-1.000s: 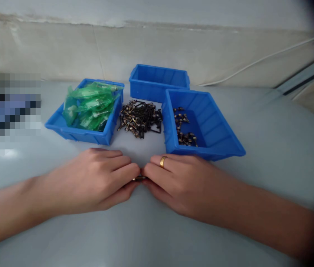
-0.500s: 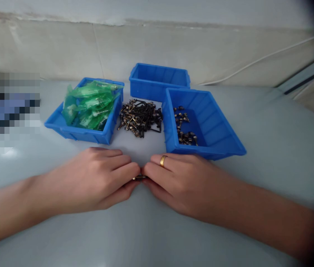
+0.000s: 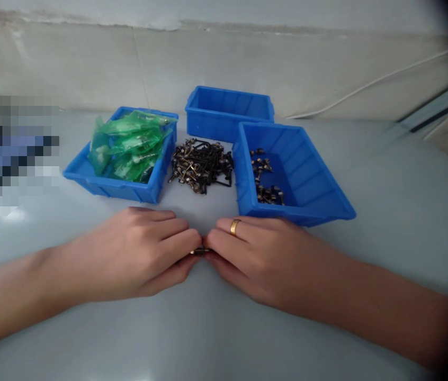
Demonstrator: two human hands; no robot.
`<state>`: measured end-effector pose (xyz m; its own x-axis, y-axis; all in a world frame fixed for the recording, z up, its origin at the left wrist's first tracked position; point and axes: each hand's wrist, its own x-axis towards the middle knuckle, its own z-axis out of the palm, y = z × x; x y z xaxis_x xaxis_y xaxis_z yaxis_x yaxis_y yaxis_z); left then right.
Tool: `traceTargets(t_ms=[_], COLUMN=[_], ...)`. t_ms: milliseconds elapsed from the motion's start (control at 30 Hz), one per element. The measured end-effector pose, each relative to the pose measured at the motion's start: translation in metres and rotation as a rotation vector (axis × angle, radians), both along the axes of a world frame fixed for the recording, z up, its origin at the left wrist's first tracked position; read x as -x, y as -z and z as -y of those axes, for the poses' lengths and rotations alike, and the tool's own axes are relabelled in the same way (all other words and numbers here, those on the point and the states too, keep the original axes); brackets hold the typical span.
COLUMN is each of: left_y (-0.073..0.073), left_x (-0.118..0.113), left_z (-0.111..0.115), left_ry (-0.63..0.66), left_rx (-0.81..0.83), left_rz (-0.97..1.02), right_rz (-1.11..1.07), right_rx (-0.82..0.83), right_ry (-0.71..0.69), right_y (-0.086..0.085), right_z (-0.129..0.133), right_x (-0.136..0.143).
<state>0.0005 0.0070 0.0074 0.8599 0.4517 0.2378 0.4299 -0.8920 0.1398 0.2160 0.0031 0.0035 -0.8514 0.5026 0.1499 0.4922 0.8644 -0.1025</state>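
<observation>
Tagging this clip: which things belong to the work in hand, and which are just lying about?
Job, likely: left hand, right hand, small metal piece they pinch, metal pile, right-hand blue bin.
Seemingly idle: rear blue bin, white cable; green bags unclear.

- A pale wall (image 3: 89, 63) stands behind a smooth grey table (image 3: 399, 180), a rough, stained edge (image 3: 160, 25) running across it.
- A thin seam (image 3: 140, 63) cuts the wall's lower part.
- A white cable (image 3: 323, 110) slants upward at right.
- Soft light glints off the table.
</observation>
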Motion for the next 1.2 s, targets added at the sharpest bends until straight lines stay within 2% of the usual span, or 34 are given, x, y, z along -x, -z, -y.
traceTargets(t_ms=[1200], left_y=[-0.0020], left_x=[-0.0007], left_z=[0.0015], left_ry=[-0.013], left_rx=[0.017], left_rz=[-0.005], right_rz=[0.004], right_rx=[-0.008], right_ry=[-0.005], right_y=[0.0032], right_z=[0.0000], right_x=[-0.0014])
